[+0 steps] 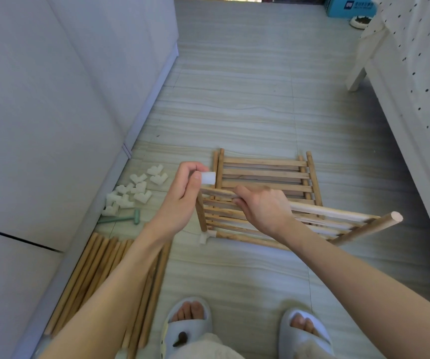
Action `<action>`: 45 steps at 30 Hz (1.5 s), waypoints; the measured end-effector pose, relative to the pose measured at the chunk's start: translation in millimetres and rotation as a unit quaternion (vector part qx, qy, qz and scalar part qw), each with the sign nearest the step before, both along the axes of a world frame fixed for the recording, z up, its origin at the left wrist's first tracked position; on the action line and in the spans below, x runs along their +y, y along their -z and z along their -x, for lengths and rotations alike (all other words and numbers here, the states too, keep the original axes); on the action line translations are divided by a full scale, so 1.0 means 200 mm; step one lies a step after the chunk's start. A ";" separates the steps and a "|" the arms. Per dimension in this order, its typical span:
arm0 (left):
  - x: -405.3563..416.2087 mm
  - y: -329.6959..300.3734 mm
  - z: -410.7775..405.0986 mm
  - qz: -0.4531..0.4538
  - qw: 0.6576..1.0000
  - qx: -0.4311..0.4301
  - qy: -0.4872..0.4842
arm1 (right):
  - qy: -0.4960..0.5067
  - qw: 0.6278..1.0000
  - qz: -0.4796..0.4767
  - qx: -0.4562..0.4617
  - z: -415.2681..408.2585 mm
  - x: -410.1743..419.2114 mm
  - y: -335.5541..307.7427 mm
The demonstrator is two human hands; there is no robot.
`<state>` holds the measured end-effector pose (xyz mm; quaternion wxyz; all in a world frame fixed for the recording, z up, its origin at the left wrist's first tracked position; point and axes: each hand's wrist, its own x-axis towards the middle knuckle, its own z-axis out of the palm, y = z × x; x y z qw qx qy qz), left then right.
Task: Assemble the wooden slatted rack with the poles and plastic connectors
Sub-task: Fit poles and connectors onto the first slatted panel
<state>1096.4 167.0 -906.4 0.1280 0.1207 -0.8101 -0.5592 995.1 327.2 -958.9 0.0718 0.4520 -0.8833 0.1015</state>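
My left hand (pixel 184 195) pinches a white plastic connector (pixel 208 177) just above the top end of a slatted panel's side pole (pixel 200 213). My right hand (pixel 264 207) grips that wooden slatted panel (pixel 322 224) by its upper rail and holds it tilted off the floor. A white connector (pixel 205 237) sits on the panel's lower left corner, against the floor. A second slatted panel (pixel 263 173) lies flat on the floor behind. Loose poles (pixel 97 270) lie in a bundle at the lower left. A pile of white connectors (pixel 133 191) rests by the wall.
A small green mallet (pixel 127 219) lies next to the connector pile. A white cabinet (pixel 53 112) lines the left side, a bed with a dotted cover (pixel 421 73) the right. My feet in grey slippers (pixel 186 322) stand at the bottom. A blue box (pixel 348 6) is far back.
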 end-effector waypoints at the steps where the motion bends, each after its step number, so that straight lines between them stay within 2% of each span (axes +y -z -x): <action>1: 0.00 -0.01 0.01 -0.005 1.000 -0.007 0.002 | 0.004 1.000 0.000 0.005 0.00 0.00 0.00; 5: -0.04 -0.05 0.08 -0.055 0.995 -0.086 0.006 | 0.034 0.999 -0.009 0.017 -0.02 -0.01 -0.02; 10: -0.09 -0.08 0.18 -0.049 0.970 -0.237 -0.020 | 0.035 0.999 0.001 0.034 -0.03 0.00 0.01; 15: -0.05 -0.10 0.28 -0.003 0.956 -0.287 -0.056 | 0.032 0.999 0.004 0.041 -0.04 0.00 0.02; 19: -0.07 -0.10 0.26 -0.075 0.942 -0.319 -0.071 | 0.028 0.998 0.028 0.042 -0.04 0.00 0.02; 25: -0.08 -0.06 0.26 -0.083 0.942 -0.304 -0.112 | 0.015 0.997 0.060 0.056 -0.04 0.01 0.06; 34: -0.04 -0.07 0.25 0.013 0.954 -0.271 -0.124 | 0.016 0.996 0.056 0.072 -0.05 0.01 0.05; 45: -0.04 -0.11 0.22 0.120 0.935 -0.334 -0.014 | 0.005 0.998 0.043 0.054 -0.05 0.02 0.05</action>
